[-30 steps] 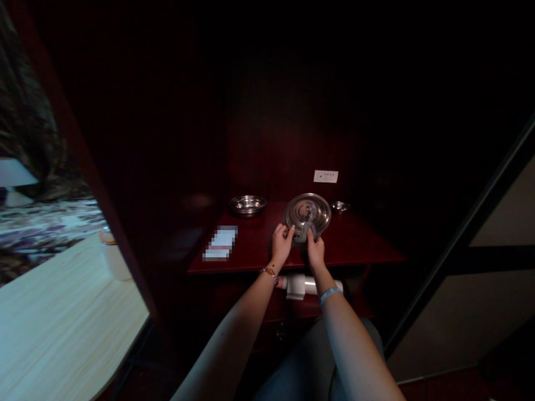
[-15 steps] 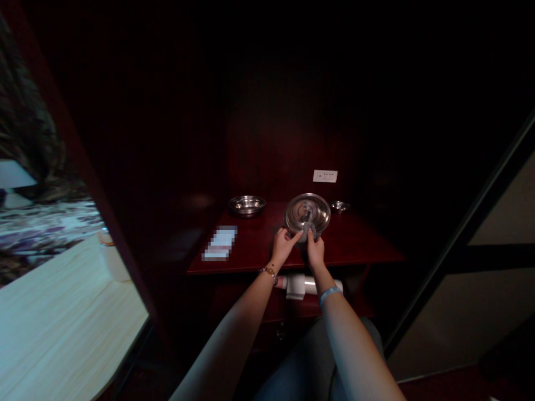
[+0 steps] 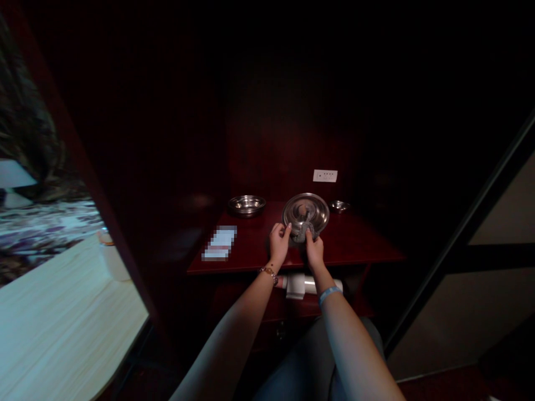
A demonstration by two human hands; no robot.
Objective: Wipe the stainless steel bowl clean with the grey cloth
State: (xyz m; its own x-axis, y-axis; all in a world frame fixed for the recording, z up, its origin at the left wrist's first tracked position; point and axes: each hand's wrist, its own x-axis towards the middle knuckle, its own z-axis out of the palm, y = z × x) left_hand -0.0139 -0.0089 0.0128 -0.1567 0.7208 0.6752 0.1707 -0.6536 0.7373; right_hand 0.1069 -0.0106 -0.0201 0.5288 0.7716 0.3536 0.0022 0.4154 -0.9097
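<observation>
Both my hands on the tilted plate.
Left hand (image 3: 279, 238) grips the plate (image 3: 305, 213) rim at 7 o'clock; right hand (image 3: 315, 249) fingers clench a scrubber (image 3: 301, 232) against it, above the desk (image 3: 355, 245).

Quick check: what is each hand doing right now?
Left hand: closed on the rim of the tilted steel plate.
Right hand: closed on a grey scrubber, pressed against the plate.
</observation>
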